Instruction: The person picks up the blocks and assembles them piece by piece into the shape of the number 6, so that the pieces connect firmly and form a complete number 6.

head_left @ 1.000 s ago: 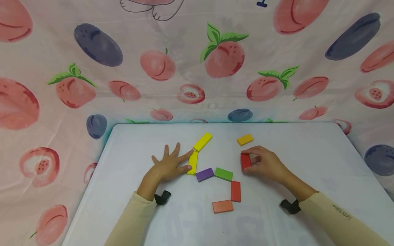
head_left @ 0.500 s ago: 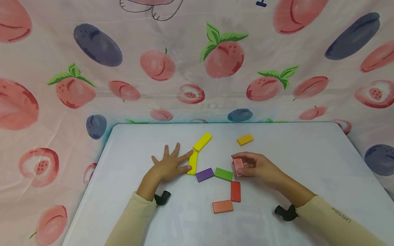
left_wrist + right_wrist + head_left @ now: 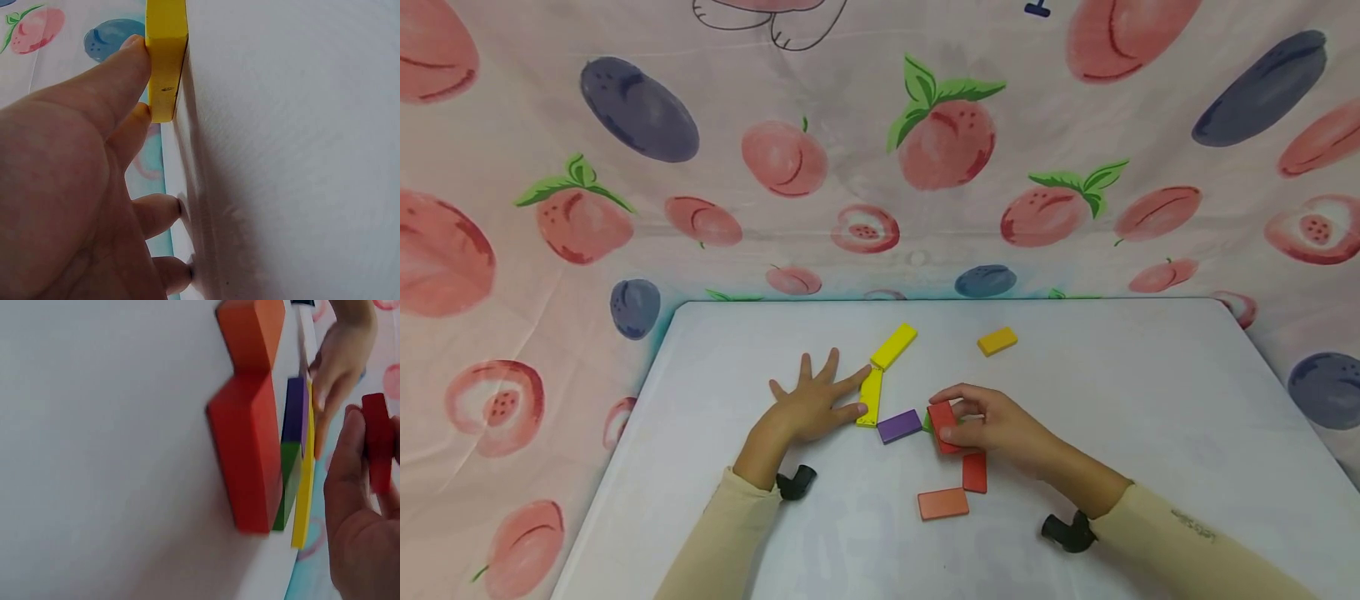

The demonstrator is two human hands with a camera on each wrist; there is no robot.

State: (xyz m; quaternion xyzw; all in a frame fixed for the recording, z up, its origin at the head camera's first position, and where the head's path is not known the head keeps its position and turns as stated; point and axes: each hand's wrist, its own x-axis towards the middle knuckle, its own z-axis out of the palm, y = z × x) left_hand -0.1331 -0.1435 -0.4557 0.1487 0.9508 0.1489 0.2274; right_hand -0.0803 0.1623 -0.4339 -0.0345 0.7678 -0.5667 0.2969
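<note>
My right hand point(image 3: 1011, 429) pinches a red rectangular block point(image 3: 942, 421) between thumb and fingers. In the right wrist view this red block point(image 3: 377, 440) hangs off the table. It covers most of the green block point(image 3: 927, 423) in the head view. My left hand point(image 3: 808, 408) lies with its fingers spread, thumb and index finger touching the lower yellow block point(image 3: 871, 396). The left wrist view has the thumb against a yellow block point(image 3: 166, 62). A second yellow block point(image 3: 895, 346) meets its far end, and a purple block point(image 3: 898, 427) its near end.
A second red block point(image 3: 975, 475) lies flat below the held one, with an orange block point(image 3: 943, 504) at its near end. Apart at the back lies a yellow-orange block point(image 3: 997, 341). Behind the white table point(image 3: 1150, 350) hangs a fruit-print cloth point(image 3: 865, 108).
My right hand has carried the red block left and toward the near side, from the open table to above the green block, turning it on the way. The left hand has stayed put.
</note>
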